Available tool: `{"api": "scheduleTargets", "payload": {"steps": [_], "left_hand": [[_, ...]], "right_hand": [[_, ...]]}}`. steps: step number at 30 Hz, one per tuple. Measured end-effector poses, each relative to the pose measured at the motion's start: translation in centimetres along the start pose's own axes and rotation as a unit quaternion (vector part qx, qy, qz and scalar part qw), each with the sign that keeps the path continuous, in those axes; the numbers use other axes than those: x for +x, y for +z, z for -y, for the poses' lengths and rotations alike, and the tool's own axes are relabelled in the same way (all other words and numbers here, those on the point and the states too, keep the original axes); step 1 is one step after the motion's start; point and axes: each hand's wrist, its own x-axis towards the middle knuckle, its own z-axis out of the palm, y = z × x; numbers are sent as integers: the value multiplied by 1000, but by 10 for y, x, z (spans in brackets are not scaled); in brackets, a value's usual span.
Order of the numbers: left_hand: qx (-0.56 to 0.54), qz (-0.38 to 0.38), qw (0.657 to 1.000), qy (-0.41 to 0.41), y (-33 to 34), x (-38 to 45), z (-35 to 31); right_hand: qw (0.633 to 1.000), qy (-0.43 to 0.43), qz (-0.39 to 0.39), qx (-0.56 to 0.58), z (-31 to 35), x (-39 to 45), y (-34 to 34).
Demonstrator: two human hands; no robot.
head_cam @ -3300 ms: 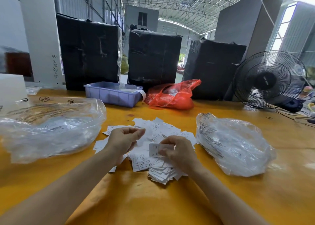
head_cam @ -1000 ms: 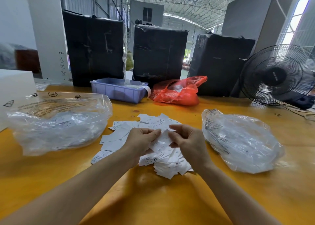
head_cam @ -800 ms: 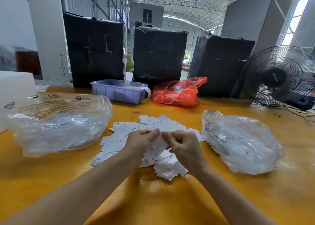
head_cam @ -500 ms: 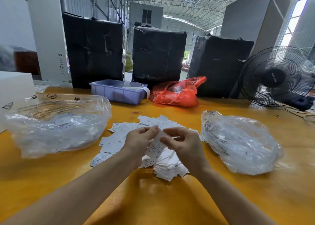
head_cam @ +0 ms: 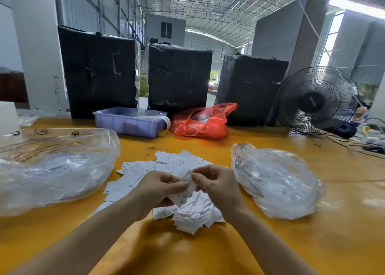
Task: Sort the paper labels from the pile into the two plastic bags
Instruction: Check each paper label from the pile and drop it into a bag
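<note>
Left of the pile of labels [head_cam: 179, 191] lies our left clear bag [head_cam: 56, 170]. Above the pile, our left hand [head_cam: 158, 191] and right hand [head_cam: 218, 185] together pinch one label [head_cam: 185, 188]. Right of the pile sits the second clear bag [head_cam: 277, 183], all on the yellow table [head_cam: 208, 254], with black-wrapped boxes [head_cam: 179, 76] behind.

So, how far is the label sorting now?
Done: both clear bags, left and right, already hold labels. In hand: the left hand and right hand pinch one label between them. Left: a large pile remains on the yellow table, so much is unsorted.
</note>
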Motion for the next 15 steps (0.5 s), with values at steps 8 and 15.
{"api": "scheduleTargets", "payload": {"steps": [8, 15], "left_hand": [[98, -96, 989, 51, -23, 7, -15], [233, -377, 881, 164, -109, 6, -38]], "right_hand": [[997, -11, 37, -66, -4, 0, 4], [994, -16, 44, -94, -10, 1, 2]]}}
